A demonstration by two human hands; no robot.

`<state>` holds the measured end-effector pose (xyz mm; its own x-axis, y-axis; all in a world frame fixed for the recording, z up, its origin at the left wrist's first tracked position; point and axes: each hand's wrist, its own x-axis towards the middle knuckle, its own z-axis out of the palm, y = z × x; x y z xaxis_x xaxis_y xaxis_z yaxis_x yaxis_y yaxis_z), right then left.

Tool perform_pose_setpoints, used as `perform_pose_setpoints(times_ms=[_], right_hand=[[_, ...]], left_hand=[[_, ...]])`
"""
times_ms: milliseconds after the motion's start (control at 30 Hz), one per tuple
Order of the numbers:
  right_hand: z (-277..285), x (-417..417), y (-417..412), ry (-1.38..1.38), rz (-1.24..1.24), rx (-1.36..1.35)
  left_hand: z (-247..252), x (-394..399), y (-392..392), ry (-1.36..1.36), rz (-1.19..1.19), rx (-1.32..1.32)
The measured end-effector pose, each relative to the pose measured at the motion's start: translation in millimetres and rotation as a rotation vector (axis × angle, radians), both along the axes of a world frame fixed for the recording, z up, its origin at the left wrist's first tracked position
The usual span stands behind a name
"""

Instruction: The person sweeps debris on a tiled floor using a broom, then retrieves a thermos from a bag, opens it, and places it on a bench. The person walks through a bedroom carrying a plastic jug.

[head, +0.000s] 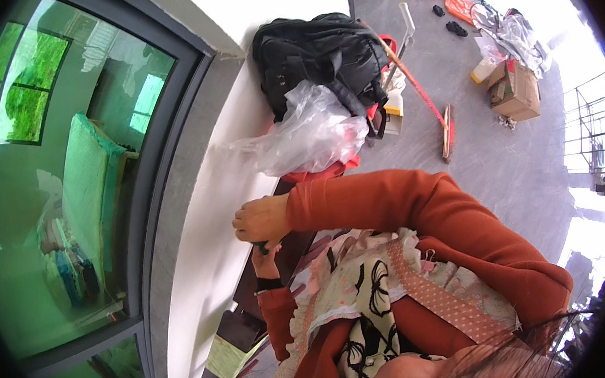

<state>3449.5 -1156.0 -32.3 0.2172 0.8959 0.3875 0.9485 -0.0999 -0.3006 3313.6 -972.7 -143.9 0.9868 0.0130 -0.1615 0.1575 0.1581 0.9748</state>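
Note:
My right arm, in a rust-orange sleeve, reaches across my front to the white wall below the window. My right hand (260,220) is curled, its palm side hidden. Just under it, my left hand (266,261) comes up with a black band at the wrist. A small dark object (260,247) shows between the two hands, against my left fingers; its kind cannot be made out, nor whether my right hand grips it too. Both hands are close to the white wall (206,250). Behind them lies a dark brown surface (287,259), partly covered by my arms and apron (342,287).
A black bag (318,54) and clear plastic sheeting (309,135) sit against the wall beyond my hands. A broom (448,135) leans there, head on the grey floor (473,186). Farther right stands a cardboard box (514,92). A dark-framed window (149,243) runs along the left.

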Motion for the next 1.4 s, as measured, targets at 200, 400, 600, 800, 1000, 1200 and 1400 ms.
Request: perform_pose_setpoints(times_ms=[200, 400, 600, 800, 1000, 1200, 1400], right_hand=[[13, 6, -20, -0.057, 0.086, -0.109], [39, -9, -23, 0.158, -0.233, -0.015], [34, -44, 1, 0.297, -0.691, -0.252], [19, -37, 1, 0.033, -0.428, -0.169], [29, -43, 4, 0.017, -0.668, -0.052], [23, -51, 14, 0.123, -0.784, -0.309], [47, -55, -18, 0.019, -0.613, -0.132]], left_hand=[[2, 33, 34, 0.078, -0.270, 0.088], [6, 56, 43, 0.059, -0.446, 0.084], [-15, 64, 46, 0.123, -0.423, 0.142], [-4, 68, 43, 0.034, -0.474, 0.066], [-3, 73, 40, 0.042, -0.503, 0.093], [5, 68, 30, 0.059, -0.433, 0.082], [-7, 70, 23, 0.085, -0.288, 0.003]])
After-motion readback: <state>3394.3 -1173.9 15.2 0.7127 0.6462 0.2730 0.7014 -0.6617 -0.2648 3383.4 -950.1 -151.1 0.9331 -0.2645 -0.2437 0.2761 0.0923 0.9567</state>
